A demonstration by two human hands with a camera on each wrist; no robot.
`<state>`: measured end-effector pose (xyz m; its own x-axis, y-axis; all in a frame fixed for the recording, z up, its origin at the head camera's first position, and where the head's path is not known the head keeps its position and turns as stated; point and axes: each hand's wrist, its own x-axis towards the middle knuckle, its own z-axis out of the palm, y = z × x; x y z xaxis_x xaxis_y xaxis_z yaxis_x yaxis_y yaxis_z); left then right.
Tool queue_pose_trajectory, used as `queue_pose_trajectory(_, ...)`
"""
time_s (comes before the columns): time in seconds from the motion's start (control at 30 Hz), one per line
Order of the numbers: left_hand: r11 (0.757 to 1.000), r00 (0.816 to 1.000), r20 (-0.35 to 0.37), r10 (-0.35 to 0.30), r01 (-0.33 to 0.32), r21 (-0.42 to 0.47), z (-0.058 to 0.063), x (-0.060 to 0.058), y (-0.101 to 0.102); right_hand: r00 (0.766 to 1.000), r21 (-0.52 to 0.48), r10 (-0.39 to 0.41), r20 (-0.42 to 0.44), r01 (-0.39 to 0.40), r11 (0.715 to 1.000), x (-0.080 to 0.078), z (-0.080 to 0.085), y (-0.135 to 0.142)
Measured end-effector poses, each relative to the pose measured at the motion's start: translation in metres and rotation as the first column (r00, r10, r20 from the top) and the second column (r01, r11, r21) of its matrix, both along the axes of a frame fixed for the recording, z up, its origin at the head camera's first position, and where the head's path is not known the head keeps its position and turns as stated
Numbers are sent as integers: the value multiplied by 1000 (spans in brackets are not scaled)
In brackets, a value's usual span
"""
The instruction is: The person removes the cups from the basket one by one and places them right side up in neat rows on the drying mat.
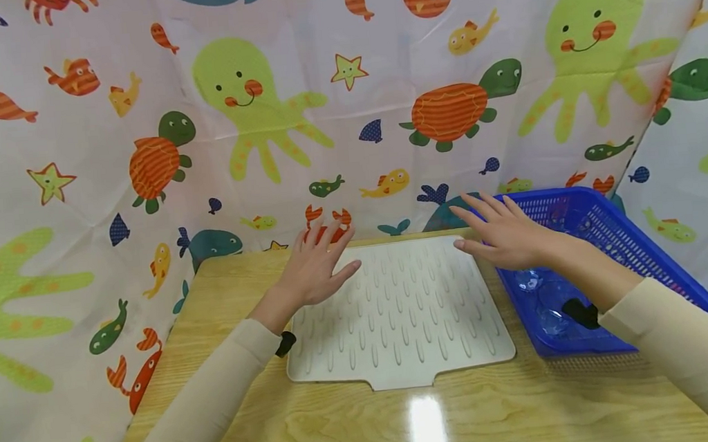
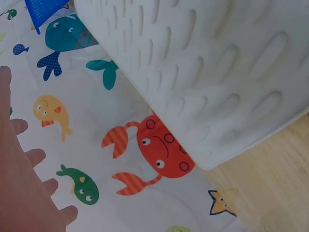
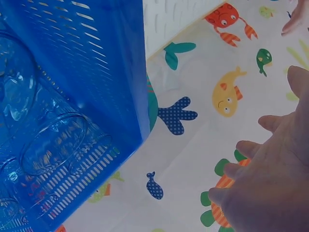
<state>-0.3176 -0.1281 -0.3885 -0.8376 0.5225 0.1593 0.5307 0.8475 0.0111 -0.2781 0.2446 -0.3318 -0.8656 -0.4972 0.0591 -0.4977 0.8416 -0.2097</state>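
A cream drying mat point(image 1: 399, 314) with raised oval ridges and a spout-like tab at its front lies on the wooden table. My left hand point(image 1: 316, 265) hovers over the mat's left back part, fingers spread and straight, holding nothing. On the other side, my right hand point(image 1: 505, 233) is held up between the mat and a blue plastic basket point(image 1: 644, 254), its fingers straight and nothing in them. Clear glass vessels point(image 3: 55, 145) lie inside the basket, partly covered by the right forearm in the head view. In the left wrist view, the left fingers point(image 2: 36, 157) show apart from the mat.
Behind and beside the wooden table point(image 1: 357, 422) hangs a white curtain point(image 1: 348, 152) printed with sea animals. The slatted basket stands at the table's right, its high walls close to the mat's right edge. Black wrist straps point(image 1: 581, 314) show at both cuffs.
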Motion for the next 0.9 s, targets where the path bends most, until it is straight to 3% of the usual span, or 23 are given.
queue_pose_trajectory(0.4,1000,1000,16,12,-12,6,-9,12,-16,999,27,-30,24,29,999,23,4,5)
queue_pose_trajectory(0.9,998,997,67,42,-45,50,-20,22,-34,999,1,-35,7,35,999,42,-8,22)
